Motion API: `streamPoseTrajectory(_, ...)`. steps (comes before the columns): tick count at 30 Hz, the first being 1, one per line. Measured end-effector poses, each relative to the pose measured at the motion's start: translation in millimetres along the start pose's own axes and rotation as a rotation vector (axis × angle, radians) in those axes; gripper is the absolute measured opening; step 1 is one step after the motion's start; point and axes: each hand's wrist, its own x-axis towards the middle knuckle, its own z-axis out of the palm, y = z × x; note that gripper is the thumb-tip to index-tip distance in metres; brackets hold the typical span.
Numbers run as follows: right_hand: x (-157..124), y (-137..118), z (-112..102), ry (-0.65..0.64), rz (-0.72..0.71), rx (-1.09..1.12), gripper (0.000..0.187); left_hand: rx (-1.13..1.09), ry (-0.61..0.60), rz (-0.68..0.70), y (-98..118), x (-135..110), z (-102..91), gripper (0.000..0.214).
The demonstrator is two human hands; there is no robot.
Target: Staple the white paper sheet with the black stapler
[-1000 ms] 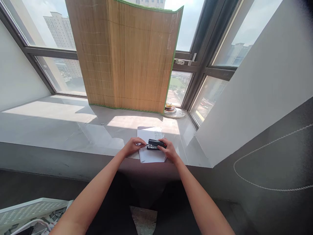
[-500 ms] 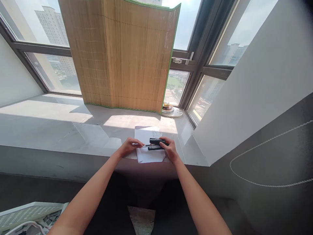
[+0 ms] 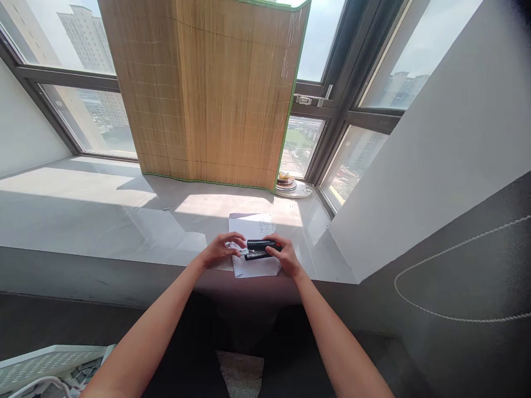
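A black stapler [image 3: 259, 244] is held over the paper, its front end pointing left and its top arm parted from the base. My right hand [image 3: 285, 255] is closed round its rear end. At the front, a small pale metal piece [image 3: 244, 252] sticks out between the two halves. My left hand [image 3: 224, 249] is at that end with fingers spread apart, the thumb at or close to the metal piece; whether they touch is too small to tell. Underneath lies a white sheet of paper [image 3: 251, 268], with dark writing or print at its upper right.
The white windowsill [image 3: 103, 221] runs across in front of me. A bamboo mat [image 3: 215, 99] with green edging leans against the window. Stacked plates [image 3: 293, 189] stand in the right corner. A white cord [image 3: 440, 243] hangs at right; a pale plastic basket [image 3: 53, 359] is at lower left.
My left fingers have spread from a pinch at the metal piece. The stapler has shifted slightly left and its metal piece now shows less far out.
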Motion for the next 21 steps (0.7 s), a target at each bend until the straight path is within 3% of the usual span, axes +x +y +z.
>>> streamPoseTrajectory(2,3,-5,11,-0.044,-0.02,-0.017,0.032,0.021,0.018,0.002,0,1,-0.3,0.04)
streamPoseTrajectory(6,8,-10,29,-0.08,-0.038,-0.036,0.036,0.145,0.02,0.024,3,2,-1.3,0.026)
streamPoseTrajectory(13,7,-8,31,-0.122,-0.058,-0.043,0.035,0.194,-0.04,0.008,7,1,-0.7,0.018)
streamPoseTrajectory(21,5,-3,28,0.052,0.037,0.12,0.031,0.132,0.132,0.005,3,0,-1.4,0.028)
